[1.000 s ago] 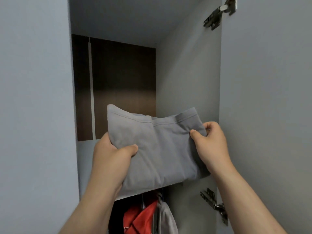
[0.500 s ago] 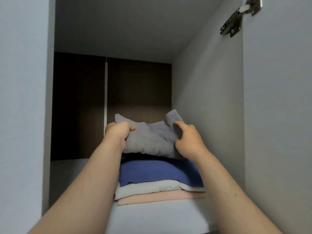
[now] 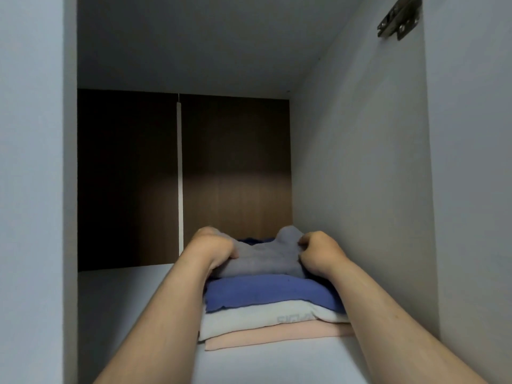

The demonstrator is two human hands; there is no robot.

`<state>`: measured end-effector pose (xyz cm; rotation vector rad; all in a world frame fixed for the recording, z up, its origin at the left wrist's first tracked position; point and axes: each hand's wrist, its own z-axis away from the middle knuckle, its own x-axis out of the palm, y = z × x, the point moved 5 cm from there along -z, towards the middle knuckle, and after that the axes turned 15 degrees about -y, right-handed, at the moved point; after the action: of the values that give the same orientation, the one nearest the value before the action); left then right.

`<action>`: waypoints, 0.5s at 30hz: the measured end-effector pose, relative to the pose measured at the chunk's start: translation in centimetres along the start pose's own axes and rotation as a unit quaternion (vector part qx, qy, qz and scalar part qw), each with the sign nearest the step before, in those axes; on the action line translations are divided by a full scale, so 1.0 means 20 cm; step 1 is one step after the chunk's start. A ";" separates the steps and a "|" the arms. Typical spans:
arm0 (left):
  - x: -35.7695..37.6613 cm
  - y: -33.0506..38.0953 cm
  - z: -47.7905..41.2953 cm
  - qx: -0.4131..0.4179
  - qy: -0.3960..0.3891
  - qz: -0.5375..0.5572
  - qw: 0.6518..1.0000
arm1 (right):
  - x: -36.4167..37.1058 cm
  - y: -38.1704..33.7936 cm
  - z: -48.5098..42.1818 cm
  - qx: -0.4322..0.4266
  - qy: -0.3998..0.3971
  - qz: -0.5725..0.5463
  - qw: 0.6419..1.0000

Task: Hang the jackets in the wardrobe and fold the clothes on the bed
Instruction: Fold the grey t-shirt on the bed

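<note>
Centrally, the fingers of the left hand [image 3: 212, 246] and right hand [image 3: 318, 252] are curled round the ends of a folded grey garment [image 3: 263, 259], which is laid atop blue, white and pink folded clothes [image 3: 257, 314] stacked on the wardrobe shelf [image 3: 133, 300].

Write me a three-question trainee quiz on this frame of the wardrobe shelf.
1. True or false: the grey garment rests on the blue garment.
2. Which garment is lowest in the pile on the shelf? A) white B) pink C) blue
3. How many hands grip the grey garment?
Key: 1 true. 2 B, the pink garment. 3 two: the left hand and the right hand.
</note>
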<state>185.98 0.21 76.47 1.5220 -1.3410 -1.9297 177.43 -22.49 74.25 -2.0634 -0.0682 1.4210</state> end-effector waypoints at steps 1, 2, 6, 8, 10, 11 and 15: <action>-0.02 0.03 -0.02 0.015 0.031 -0.016 0.999 | -0.02 -0.02 -0.01 -0.016 0.030 -0.001 0.999; -0.04 0.06 -0.03 0.036 0.058 -0.012 0.998 | -0.05 -0.04 -0.01 -0.030 0.058 -0.002 0.998; -0.09 0.16 -0.10 0.115 0.153 0.062 0.980 | -0.14 -0.09 -0.08 -0.055 0.115 -0.001 0.992; -0.10 0.19 -0.15 0.124 0.183 0.115 0.968 | -0.17 -0.11 -0.14 -0.051 0.125 -0.001 0.991; -0.10 0.19 -0.21 0.118 0.190 0.184 0.957 | -0.18 -0.11 -0.20 -0.039 0.126 -0.012 0.991; -0.09 0.19 -0.26 0.112 0.187 0.213 0.952 | -0.17 -0.10 -0.24 -0.029 0.119 -0.020 0.992; -0.07 0.17 -0.45 0.096 0.168 0.232 0.953 | -0.12 -0.06 -0.37 0.001 0.090 -0.046 0.995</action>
<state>193.53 -4.45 80.20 1.3791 -1.5851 -1.2267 183.12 -25.70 78.45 -2.1492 -0.0864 1.1758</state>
